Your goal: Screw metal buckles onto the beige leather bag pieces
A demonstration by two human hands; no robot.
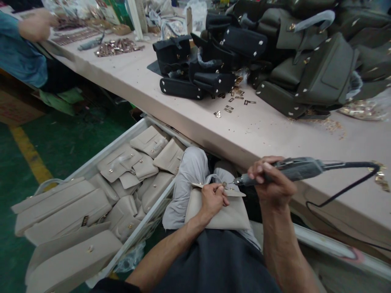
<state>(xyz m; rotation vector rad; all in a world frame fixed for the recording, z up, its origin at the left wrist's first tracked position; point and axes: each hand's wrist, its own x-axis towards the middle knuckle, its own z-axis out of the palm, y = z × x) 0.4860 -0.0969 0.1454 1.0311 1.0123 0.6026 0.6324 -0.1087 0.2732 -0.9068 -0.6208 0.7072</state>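
On my lap lies a beige handbag (226, 215) with its flap edge turned toward the table. My left hand (213, 199) is closed at that edge, fingers pinching a small metal fitting (224, 184) against the flap. A grey electric screwdriver (296, 169) with a black cord is gripped in my right hand (271, 179). Its tip points left and reaches close to the fitting; whether it touches cannot be made out. Part of the bag's handle (214, 178) shows behind my left fingers.
A white crate (122, 254) full of beige bags (67, 207) stands at my left. The table (189, 118) ahead holds black bags (214, 81), dark olive bags (324, 77) and scattered metal fittings (229, 108). Another person's arm (24, 44) is at the far left. The cord (345, 187) trails rightward.
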